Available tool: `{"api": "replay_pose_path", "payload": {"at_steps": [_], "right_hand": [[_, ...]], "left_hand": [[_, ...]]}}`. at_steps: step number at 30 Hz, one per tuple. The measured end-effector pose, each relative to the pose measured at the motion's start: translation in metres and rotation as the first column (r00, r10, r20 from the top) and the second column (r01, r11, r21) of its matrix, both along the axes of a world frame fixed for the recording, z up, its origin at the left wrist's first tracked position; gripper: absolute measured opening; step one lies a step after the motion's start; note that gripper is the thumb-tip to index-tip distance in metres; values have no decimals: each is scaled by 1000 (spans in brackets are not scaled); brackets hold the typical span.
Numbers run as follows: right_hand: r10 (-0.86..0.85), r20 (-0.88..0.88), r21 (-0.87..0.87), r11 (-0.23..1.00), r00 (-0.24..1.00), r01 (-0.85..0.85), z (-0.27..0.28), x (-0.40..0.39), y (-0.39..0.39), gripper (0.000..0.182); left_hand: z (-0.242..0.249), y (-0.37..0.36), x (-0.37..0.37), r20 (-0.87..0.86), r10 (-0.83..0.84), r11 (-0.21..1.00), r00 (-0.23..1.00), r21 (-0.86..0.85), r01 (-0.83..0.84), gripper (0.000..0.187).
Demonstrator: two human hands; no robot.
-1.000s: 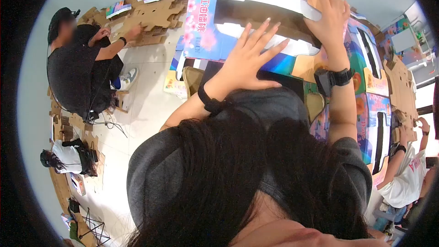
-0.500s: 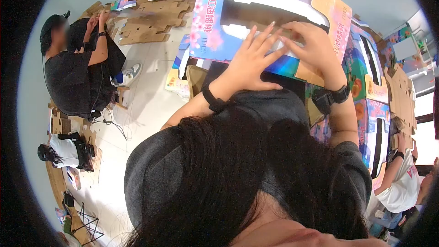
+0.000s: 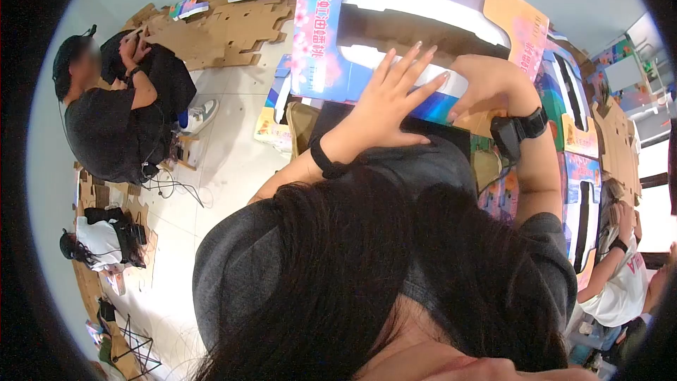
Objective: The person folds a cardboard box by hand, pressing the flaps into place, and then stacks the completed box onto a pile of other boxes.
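Observation:
A colourful printed carton (image 3: pixel 317 42) with peach pictures and a long cut-out in its top lies in front of my body. My left hand (image 3: pixel 391 102) rests with spread fingers on the carton's near edge, beside the cut-out. At the right end of the cut-out, my right hand (image 3: pixel 490 85) bends over the near edge. Its thumb lies on the near side, and its other fingers are hidden inside or behind the white flap, so their hold cannot be made out.
Stacked printed cartons (image 3: pixel 582 176) stand at the right, with a co-worker in a white shirt (image 3: pixel 620 279) beyond. Flattened cardboard (image 3: pixel 218 35) lies at the back left. A seated person in black (image 3: pixel 106 127) and another person (image 3: pixel 102 240) are at the left.
My right hand has moved from the cut-out's near edge to the right, its fingers now curled over and out of sight. The carton has shifted slightly. The seated person's hands have moved left and lower.

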State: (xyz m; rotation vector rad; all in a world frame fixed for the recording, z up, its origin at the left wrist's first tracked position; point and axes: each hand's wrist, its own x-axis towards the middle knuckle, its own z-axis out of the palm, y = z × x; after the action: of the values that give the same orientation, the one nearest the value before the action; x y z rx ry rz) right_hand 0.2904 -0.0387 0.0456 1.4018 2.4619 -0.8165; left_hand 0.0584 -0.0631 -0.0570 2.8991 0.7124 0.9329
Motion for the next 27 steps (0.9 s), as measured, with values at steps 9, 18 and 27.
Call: {"api": "replay_pose_path", "payload": {"at_steps": [9, 18, 27], "right_hand": [[50, -29, 14, 999, 998, -49, -20, 6, 8, 67], [20, -25, -81, 996, 1000, -22, -18, -1, 11, 61], [6, -19, -77, 997, 1000, -7, -14, -3, 7, 58]], "left_hand": [[-4, -2, -4, -27, 9, 1000, 1000, 5, -8, 111], [-6, 0, -6, -28, 10, 1000, 1000, 5, -10, 109], [-1, -4, -5, -35, 21, 1000, 999, 3, -21, 108]]}}
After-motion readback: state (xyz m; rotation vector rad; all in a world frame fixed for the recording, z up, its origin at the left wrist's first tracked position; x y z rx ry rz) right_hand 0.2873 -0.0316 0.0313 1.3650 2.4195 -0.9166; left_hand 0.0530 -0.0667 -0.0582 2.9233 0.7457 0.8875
